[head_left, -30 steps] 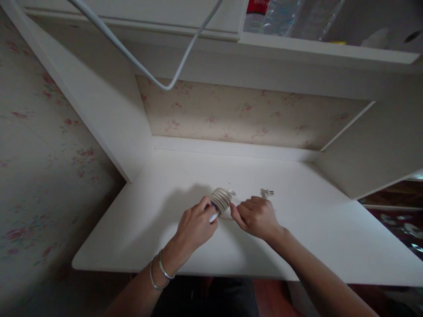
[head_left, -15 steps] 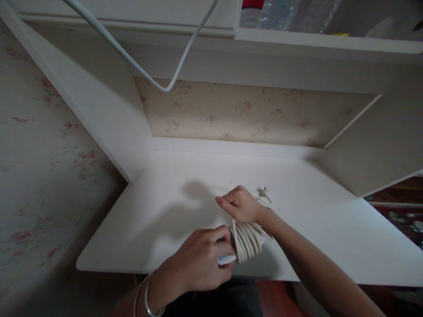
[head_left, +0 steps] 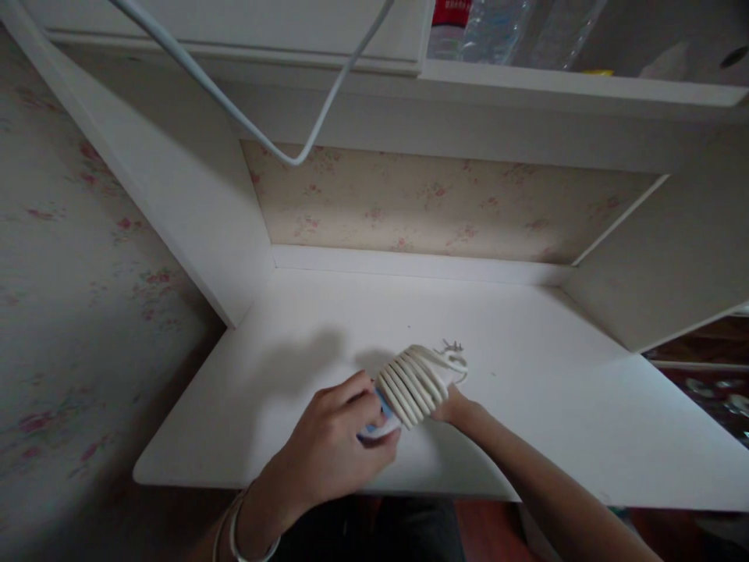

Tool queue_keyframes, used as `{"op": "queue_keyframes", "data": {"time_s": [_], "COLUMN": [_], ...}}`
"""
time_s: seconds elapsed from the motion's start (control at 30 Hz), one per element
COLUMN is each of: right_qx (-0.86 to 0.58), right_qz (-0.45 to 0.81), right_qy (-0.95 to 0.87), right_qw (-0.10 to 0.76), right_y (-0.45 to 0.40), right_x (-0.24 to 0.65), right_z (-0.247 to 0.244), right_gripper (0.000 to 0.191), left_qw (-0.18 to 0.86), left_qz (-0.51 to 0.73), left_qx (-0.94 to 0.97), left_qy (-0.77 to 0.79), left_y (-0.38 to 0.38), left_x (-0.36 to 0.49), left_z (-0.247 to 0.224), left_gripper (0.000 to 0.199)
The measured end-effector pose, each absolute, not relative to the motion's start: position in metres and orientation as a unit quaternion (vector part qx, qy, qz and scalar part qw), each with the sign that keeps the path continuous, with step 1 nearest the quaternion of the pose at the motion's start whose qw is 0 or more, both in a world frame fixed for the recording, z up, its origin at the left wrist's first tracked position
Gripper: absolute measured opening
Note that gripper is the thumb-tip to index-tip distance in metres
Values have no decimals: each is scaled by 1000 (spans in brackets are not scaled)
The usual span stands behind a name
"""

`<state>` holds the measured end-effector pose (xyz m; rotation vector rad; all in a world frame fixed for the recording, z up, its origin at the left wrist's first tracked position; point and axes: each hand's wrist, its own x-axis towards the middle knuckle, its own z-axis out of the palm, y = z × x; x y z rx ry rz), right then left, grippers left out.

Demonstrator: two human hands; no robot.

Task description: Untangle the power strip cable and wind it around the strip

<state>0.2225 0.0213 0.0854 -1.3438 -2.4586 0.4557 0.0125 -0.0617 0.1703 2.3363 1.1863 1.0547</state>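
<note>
My left hand (head_left: pixel 336 441) is closed around one end of a white and blue power strip (head_left: pixel 383 417), held just above the desktop near its front edge. Cream cord (head_left: pixel 413 386) is wound round the strip in several side-by-side turns. Past the wound part, a short loop of the cord ends in a plug (head_left: pixel 452 347) with its metal prongs showing. My right hand (head_left: pixel 448 404) is behind and under the wound cord; its fingers are hidden, so I cannot tell what they grip.
The white desktop (head_left: pixel 328 297) has side panels and a back ledge. Overhead, a white cable (head_left: pixel 292 160) hangs in a bend. A shelf (head_left: pixel 555 82) at upper right holds clear plastic bottles (head_left: pixel 497 35). Floral wallpaper (head_left: pixel 87 312) covers the left wall.
My right hand has gone from above the cord, in a fist, to behind and below it. The power strip has tilted and risen slightly, with the left hand still gripping its end.
</note>
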Motion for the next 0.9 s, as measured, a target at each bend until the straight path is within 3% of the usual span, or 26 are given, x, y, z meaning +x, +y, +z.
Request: {"op": "queue_keyframes", "data": {"time_s": [0.2, 0.43, 0.7, 0.9], "right_qx": [-515, -453, -272, -251], "right_qz": [-3, -79, -109, -32], "right_qy": [-857, -887, -950, -962], "right_qw": [9, 52, 112, 101], "right_y": [1, 9, 33, 44], "right_x": [221, 210, 186, 168], "right_z": [101, 131, 151, 157], "right_gripper": [58, 49, 45, 46], "left_qw": [102, 96, 168, 209], "left_qz": [320, 227, 186, 202], "left_qx": [760, 738, 808, 891], "left_qy": [556, 628, 533, 348], "left_y": [-24, -7, -32, -59], "left_x": [4, 9, 30, 40], "left_z": [130, 94, 87, 110], "left_gripper": [8, 5, 8, 7]}}
